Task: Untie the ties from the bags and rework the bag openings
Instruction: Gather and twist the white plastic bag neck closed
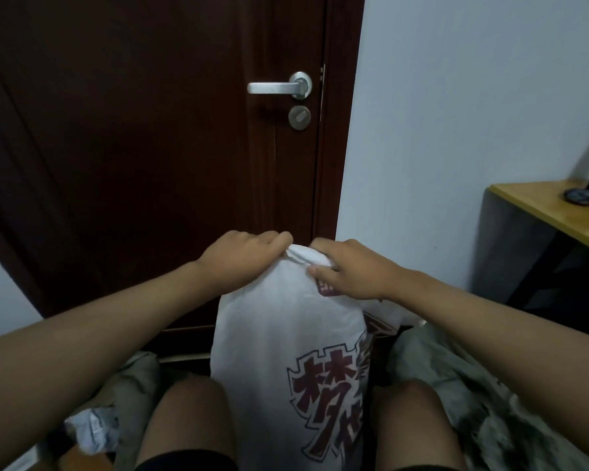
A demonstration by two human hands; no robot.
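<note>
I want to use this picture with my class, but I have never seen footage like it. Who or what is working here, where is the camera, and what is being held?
There is no machine: a person works with bare hands. The single picture comes from a camera worn on the head, looking forward and down, so both arms reach away from you. A white plastic bag with dark red printed characters stands upright between the person's knees. The left hand and the right hand both grip its bunched top. Whether a tie is there cannot be seen. Behind stand a dark door with a metal handle, and at right a wooden table.
</note>
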